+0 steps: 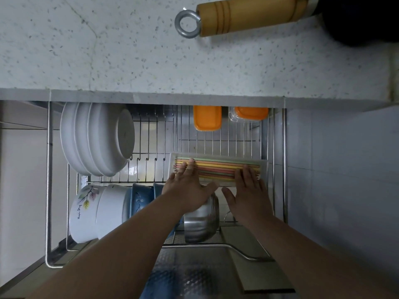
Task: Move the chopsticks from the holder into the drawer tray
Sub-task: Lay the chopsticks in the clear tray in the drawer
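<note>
Several pastel chopsticks [218, 168] in green, yellow, orange and pink lie side by side in a clear plastic tray [264, 164] resting on the wire rack of the pulled-out drawer. My left hand [186, 187] lies flat on the left ends of the chopsticks, fingers spread. At the right ends my right hand [248, 190] rests with its fingers spread on top of them. Neither hand grips anything. No chopstick holder is in view.
White plates [95, 139] stand in the wire drawer rack [151, 130] at left. White and blue bowls [103, 212] and a steel bowl [201, 221] sit near me. Two orange-lidded containers [207, 118] are at the back. A wooden pan handle [248, 15] overhangs the speckled counter [108, 50].
</note>
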